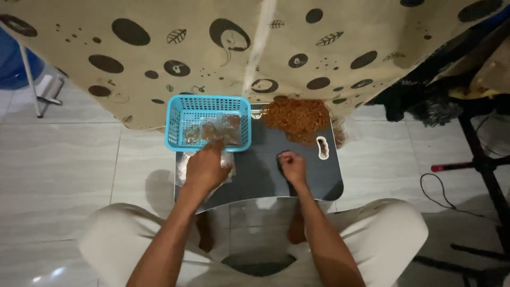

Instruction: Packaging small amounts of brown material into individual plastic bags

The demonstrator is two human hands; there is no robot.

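Observation:
A small dark folding table point(260, 170) stands over my lap. On its far left sits a blue plastic basket point(175, 119) holding a few clear filled bags point(212, 130). My left hand point(204, 167) reaches toward the basket's near rim, fingers over a stack of clear plastic bags point(229, 159) on the table; whether it grips one I cannot tell. A pile of orange-brown noodle-like strands point(297, 118) lies at the table's far right. My right hand point(292, 166) rests on the table in a loose fist, nothing visible in it.
A beige cloth with dark spots and leaf prints point(255, 48) hangs behind the table. White floor tiles point(58, 165) surround me. A black stand with cables point(481, 165) is at the right. A blue water jug point(13, 61) sits far left.

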